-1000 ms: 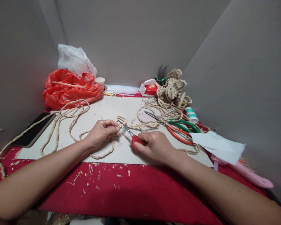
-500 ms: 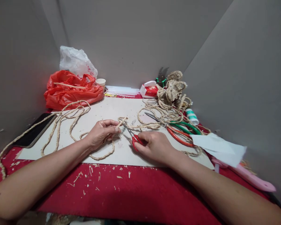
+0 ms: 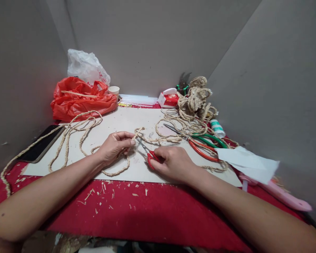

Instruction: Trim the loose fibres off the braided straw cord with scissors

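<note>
My left hand [image 3: 117, 146] pinches a tan braided rope [image 3: 116, 173] between thumb and fingers, and a short end of it sticks out past the fingertips. To its right, my right hand [image 3: 171, 162] has its fingers in the handles of small red-handled scissors [image 3: 150, 154]. The scissor blades point up and left, their tips close beside the rope at my left fingertips. Loops of the rope lie over the white board [image 3: 147, 119] and run off to the left past my left forearm.
A red plastic bag [image 3: 81, 102] and a phone [image 3: 42, 146] are at the left. At the right lie a rope bundle [image 3: 196, 102], larger scissors with orange and green handles [image 3: 202, 151], white paper [image 3: 249, 161] and a pink tool [image 3: 287, 195].
The whole view has shifted slightly. The scissor blades look closer together, and the rope end by my left fingertips has changed its angle a little. Both hands keep their hold.
</note>
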`<state>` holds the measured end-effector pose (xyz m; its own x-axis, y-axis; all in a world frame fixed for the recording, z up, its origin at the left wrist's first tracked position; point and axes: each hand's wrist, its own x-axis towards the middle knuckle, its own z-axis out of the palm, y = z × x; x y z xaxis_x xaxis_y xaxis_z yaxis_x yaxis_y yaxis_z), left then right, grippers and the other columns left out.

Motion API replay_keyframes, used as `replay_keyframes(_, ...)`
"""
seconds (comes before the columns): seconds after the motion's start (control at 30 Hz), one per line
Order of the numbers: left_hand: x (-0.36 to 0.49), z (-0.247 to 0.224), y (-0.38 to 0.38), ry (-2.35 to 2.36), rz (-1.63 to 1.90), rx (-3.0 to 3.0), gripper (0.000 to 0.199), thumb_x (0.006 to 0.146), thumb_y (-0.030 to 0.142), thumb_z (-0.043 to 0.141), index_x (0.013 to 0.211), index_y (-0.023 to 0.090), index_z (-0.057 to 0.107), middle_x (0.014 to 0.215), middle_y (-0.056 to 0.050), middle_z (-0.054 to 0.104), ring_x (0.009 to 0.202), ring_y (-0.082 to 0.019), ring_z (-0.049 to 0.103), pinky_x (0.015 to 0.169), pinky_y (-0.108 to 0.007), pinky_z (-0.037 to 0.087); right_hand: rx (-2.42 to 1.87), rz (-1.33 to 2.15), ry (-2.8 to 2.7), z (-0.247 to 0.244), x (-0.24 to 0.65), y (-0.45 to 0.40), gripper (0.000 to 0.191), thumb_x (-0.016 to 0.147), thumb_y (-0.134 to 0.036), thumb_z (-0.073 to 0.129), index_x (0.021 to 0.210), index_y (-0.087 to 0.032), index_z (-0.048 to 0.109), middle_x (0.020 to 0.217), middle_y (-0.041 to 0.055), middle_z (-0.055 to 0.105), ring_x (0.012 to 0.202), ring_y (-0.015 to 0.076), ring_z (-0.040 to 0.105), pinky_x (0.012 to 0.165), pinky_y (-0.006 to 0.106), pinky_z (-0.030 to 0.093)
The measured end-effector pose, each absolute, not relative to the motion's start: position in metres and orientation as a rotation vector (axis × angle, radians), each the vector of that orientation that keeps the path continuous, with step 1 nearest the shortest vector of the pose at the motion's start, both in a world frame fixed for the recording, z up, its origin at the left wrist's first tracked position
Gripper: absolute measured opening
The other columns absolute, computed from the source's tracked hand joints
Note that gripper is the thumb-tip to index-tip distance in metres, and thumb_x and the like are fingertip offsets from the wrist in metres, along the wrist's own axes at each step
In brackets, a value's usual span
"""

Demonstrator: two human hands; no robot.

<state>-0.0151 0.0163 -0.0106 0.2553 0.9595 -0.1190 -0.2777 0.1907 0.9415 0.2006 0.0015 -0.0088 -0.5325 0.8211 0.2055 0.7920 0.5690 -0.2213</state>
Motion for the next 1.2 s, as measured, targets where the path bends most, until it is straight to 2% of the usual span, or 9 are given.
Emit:
replay_keyframes(0.53, -0.0151, -0.0102, 0.0174, 0.906, 1.083, 0.967, 0.018, 0.063, 0.017, 0.077, 0.075, 0.013, 0.065, 0.059, 0.002, 0.06, 0.042, -0.004, 0.045, 0.043, -0.02, 0.029, -1.333, 0.146, -2.475, -0.01, 0.2013, 0.0023, 0.033, 0.081, -0.037, 0.051, 0.054, -0.018, 0.05, 0.053, -0.0021, 0.051, 0.05, 0.0096, 0.036, 0.053, 0.025, 0.018)
replay_keyframes(0.87, -0.0129, -0.0114, 0.0157, 0.986, 1.104, 1.114, 0.014, 0.066, 0.019, 0.074, 0.071, 0.015, 0.062, 0.051, 0.005, 0.053, 0.041, -0.004, 0.04, 0.043, -0.021, 0.025, -1.245, 0.121, -2.504, -0.0131, 0.2009, 0.0002, 0.03, 0.08, -0.033, 0.052, 0.055, -0.017, 0.053, 0.054, -0.0016, 0.052, 0.051, 0.0095, 0.038, 0.053, 0.025, 0.02)
replay_keyframes(1.2, -0.0106, -0.0104, 0.0123, 1.09, 1.123, 1.292, 0.011, 0.068, 0.02, 0.07, 0.072, 0.015, 0.061, 0.061, 0.003, 0.057, 0.05, -0.006, 0.047, 0.049, -0.022, 0.035, -1.264, 0.122, -2.539, -0.0144, 0.1999, 0.0005, 0.028, 0.079, -0.033, 0.053, 0.057, -0.017, 0.055, 0.055, -0.0009, 0.054, 0.051, 0.0097, 0.038, 0.053, 0.024, 0.019)
